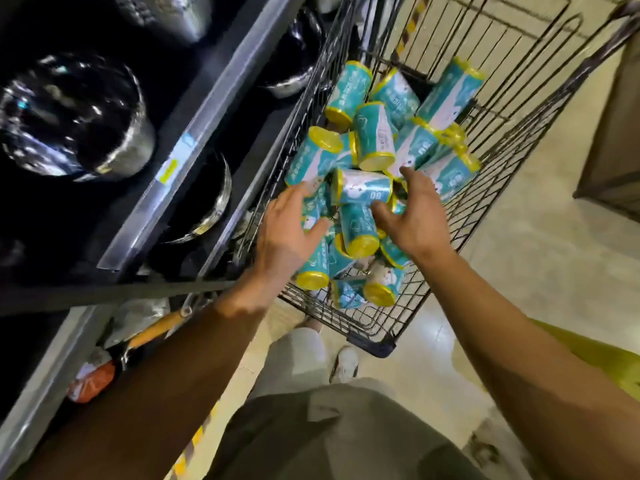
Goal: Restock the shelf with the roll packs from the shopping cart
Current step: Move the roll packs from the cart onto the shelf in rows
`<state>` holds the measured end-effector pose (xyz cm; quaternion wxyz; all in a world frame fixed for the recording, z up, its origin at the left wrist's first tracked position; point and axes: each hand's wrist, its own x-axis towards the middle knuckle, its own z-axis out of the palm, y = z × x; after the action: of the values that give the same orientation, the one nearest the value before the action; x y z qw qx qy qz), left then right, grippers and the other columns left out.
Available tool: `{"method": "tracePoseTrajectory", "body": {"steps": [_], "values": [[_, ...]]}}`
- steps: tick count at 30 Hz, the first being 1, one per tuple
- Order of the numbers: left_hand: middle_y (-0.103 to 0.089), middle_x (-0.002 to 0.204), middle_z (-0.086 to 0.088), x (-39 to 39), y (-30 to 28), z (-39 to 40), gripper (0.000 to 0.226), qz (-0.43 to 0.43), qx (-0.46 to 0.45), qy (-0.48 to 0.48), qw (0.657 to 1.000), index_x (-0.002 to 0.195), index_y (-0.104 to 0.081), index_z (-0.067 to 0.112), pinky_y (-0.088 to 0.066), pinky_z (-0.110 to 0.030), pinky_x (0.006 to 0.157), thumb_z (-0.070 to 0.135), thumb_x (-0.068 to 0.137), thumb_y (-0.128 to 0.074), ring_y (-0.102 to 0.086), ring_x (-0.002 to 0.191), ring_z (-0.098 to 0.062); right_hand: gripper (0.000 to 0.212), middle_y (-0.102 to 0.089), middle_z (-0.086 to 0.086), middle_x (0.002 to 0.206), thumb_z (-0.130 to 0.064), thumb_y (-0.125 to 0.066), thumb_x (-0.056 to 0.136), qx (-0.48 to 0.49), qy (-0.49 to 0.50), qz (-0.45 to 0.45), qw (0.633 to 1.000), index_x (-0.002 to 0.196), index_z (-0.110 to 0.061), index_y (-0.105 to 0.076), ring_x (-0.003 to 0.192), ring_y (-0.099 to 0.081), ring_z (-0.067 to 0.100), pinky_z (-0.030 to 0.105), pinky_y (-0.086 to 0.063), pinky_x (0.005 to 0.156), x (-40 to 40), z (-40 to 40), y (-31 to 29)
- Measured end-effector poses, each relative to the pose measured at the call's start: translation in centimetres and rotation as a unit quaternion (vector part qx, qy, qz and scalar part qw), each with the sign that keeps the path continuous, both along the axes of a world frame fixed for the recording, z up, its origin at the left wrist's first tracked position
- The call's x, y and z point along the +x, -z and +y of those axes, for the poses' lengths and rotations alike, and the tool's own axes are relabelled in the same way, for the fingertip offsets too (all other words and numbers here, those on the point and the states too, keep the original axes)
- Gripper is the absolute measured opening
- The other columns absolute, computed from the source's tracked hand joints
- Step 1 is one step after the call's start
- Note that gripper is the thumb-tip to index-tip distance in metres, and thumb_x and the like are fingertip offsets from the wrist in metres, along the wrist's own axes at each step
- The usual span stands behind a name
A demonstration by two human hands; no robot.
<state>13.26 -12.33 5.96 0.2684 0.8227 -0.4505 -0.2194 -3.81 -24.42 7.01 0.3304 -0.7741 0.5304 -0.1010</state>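
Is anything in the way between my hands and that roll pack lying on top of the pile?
Nothing visible. The left hand and right hand flank the top roll pack in the cart, fingers open.

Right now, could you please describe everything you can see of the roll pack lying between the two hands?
The roll pack is a short cylinder in glossy teal film with white cartoon print and yellow end bands. It lies on its side atop the pile in the shopping cart. The left hand and right hand flank it, fingers spread, not yet gripping.

I see the roll packs (pixel 374 174) piled in the shopping cart (pixel 485 140). The shelf (pixel 166 168) with pots (pixel 76 116) stands left of it.
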Motion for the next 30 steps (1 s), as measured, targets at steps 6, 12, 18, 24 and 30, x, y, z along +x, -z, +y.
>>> {"method": "tracePoseTrajectory", "body": {"steps": [6,12,18,24,30], "values": [[-0.041,0.152,-0.017,3.4,5.6,-5.7,0.083,0.026,0.069,-0.028,0.997,0.150,-0.035,0.002,-0.033,-0.039,0.114,0.033,0.085,-0.075,-0.042,0.138,-0.033,0.073,-0.041,0.018,0.151,-0.033,-0.070,0.093,0.029,0.018,0.031,0.999,0.150,-0.003,-0.036,0.139,-0.039,0.034,0.042,-0.036,0.110,4.2,-6.1,3.8],[-0.022,0.162,-0.018,4.8,9.9,-9.7,0.096,0.054,0.072,-0.037,0.995,0.156,-0.019,0.005,-0.018,-0.034,0.117,0.031,0.083,-0.076,-0.024,0.149,-0.035,0.070,-0.043,0.018,0.147,-0.032,-0.070,0.092,0.068,0.082,0.045,0.993,0.147,-0.003,-0.039,0.136,-0.042,0.032,0.037,-0.037,0.103,7.0,-11.0,8.1],[-0.043,0.147,-0.023,3.8,10.9,-10.7,0.103,0.047,0.030,-0.137,0.989,0.154,-0.031,0.006,-0.032,-0.041,0.106,0.031,0.067,-0.081,-0.043,0.127,-0.039,0.085,-0.045,0.020,0.143,-0.049,-0.071,0.083,0.050,0.088,0.117,0.988,0.146,-0.001,-0.038,0.134,-0.041,0.038,0.047,-0.033,0.109,9.7,-13.4,12.1],[-0.055,0.139,-0.017,4.0,11.6,-12.7,0.100,0.005,0.086,-0.123,0.989,0.148,-0.043,0.011,-0.033,-0.045,0.099,0.050,0.065,-0.083,-0.051,0.121,-0.036,0.093,-0.052,0.010,0.143,-0.049,-0.074,0.075,0.058,0.142,0.133,0.979,0.150,-0.013,-0.033,0.126,-0.049,0.038,0.042,-0.031,0.100,10.8,-13.8,12.9],[-0.056,0.137,-0.012,5.4,12.3,-12.4,0.098,0.168,0.081,-0.100,0.977,0.150,-0.030,0.027,-0.046,-0.055,0.100,0.053,0.067,-0.074,-0.055,0.122,-0.035,0.068,-0.074,0.000,0.102,-0.047,-0.080,0.061,0.238,0.279,-0.087,0.926,0.118,-0.014,-0.063,0.093,-0.071,0.022,0.044,-0.058,0.087,8.6,-11.6,9.3]]}}
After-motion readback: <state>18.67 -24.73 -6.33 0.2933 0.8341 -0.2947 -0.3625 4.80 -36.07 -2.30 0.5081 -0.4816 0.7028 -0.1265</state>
